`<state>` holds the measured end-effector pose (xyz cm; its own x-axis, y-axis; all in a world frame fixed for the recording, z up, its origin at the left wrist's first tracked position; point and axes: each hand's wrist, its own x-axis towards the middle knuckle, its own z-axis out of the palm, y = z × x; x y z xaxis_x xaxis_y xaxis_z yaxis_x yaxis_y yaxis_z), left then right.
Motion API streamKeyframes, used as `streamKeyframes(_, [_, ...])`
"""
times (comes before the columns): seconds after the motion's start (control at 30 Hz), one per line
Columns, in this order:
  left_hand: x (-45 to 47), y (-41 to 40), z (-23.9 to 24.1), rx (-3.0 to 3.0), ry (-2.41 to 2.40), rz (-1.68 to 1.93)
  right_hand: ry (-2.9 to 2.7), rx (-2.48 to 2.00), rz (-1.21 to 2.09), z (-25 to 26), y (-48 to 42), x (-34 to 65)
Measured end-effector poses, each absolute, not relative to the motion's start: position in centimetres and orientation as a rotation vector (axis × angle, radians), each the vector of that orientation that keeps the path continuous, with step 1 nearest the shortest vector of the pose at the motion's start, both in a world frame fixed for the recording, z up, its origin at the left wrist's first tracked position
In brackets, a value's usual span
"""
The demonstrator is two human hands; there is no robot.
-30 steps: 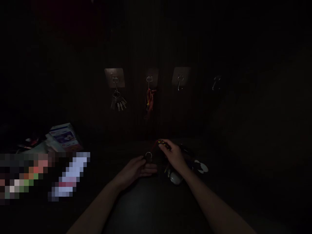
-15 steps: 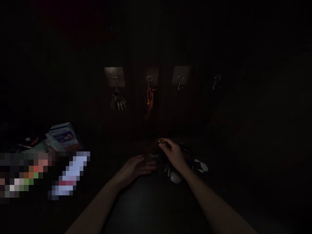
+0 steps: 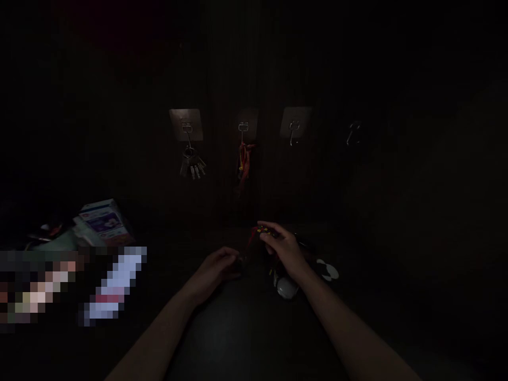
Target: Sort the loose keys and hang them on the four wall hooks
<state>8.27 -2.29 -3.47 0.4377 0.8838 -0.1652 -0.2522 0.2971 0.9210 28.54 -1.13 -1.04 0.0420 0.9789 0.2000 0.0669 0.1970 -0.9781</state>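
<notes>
The scene is very dark. My right hand (image 3: 283, 246) pinches a dark ornament with yellow spots (image 3: 266, 230) between thumb and fingers. A thin red cord (image 3: 251, 236) runs from it down toward my left hand (image 3: 220, 267). The fingers of my left hand are curled together at the cord's lower end, around something small and dim that I cannot make out. Under my right wrist lies a rounded grey object (image 3: 286, 288), with smaller dark items partly hidden beside it. A white, lobed flat piece (image 3: 327, 270) rests to the right of that wrist.
On the wall ahead, a bunch of keys (image 3: 193, 164) hangs from the left hook, and red cords (image 3: 244, 161) from another. Two further hooks, one at centre right (image 3: 293, 133) and one farther right (image 3: 352, 133), hold nothing visible. A purple-and-white box (image 3: 105, 221) stands left, behind blurred-out items.
My left hand has drawn slightly left, and its spread fingers have curled in. A metallic piece beside them is now mostly hidden. My right hand keeps its pinch, shifted slightly.
</notes>
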Motion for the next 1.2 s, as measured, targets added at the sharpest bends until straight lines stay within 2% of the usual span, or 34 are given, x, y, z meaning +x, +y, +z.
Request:
streamKeyframes(0.2, [8.3, -2.0, -3.1, 1.043, 0.903, 0.993, -1.235, -0.905, 1.228, -0.9, -1.3, 28.6])
streamKeyframes(0.33, [7.7, -1.8, -2.1, 0.931, 0.868, 1.142, -1.266, -0.870, 1.257, -0.8, -1.5, 29.0])
streamKeyframes(0.53, [7.0, -1.8, -0.8, 0.796, 0.832, 1.401, -1.496, -1.098, 1.050, -0.4, -1.6, 29.5])
streamKeyframes(0.67, [7.3, -1.5, -1.4, 0.935, 1.086, 1.496, -1.561, -1.188, 0.842, -0.1, -1.7, 29.8])
streamKeyframes(0.87, [7.8, -0.8, -2.8, 1.496, 1.286, 1.408, -1.606, -1.233, 0.590, 1.1, -1.6, 29.9])
streamKeyframes(1.2, [7.9, -0.8, -2.4, 1.384, 1.184, 1.379, -1.949, -1.029, 0.384, 8.2, -0.5, 27.9])
